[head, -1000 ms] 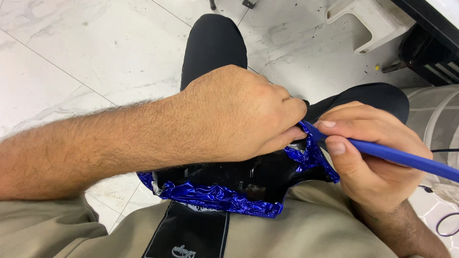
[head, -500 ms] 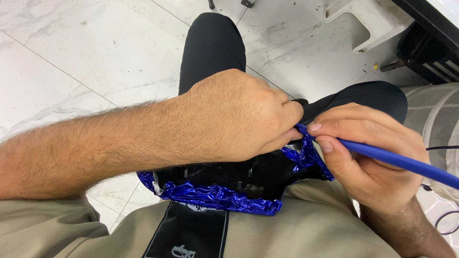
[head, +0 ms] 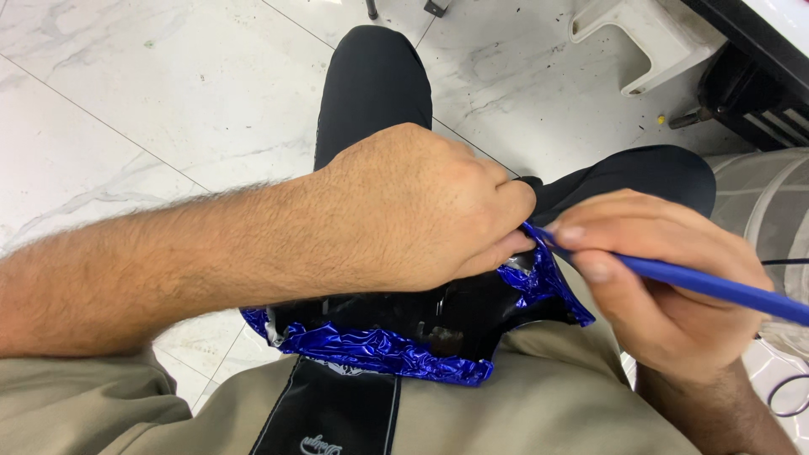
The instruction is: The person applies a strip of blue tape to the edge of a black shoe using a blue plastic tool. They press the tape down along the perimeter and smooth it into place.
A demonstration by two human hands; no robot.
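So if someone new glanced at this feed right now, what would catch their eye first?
Probably the crinkled, shiny blue foil in the middle of the view, wrapped around something black and pressed down by the left hand. Next, the blue stick-like tool held in the right hand, its tip meeting the foil's right edge.

just one head cam, looking steeply down from close up onto the lap and the white marble-pattern tile floor [head: 168, 109].

foil wrapper [head: 379, 350] | crinkled, shiny blue | on lap | possibly a package
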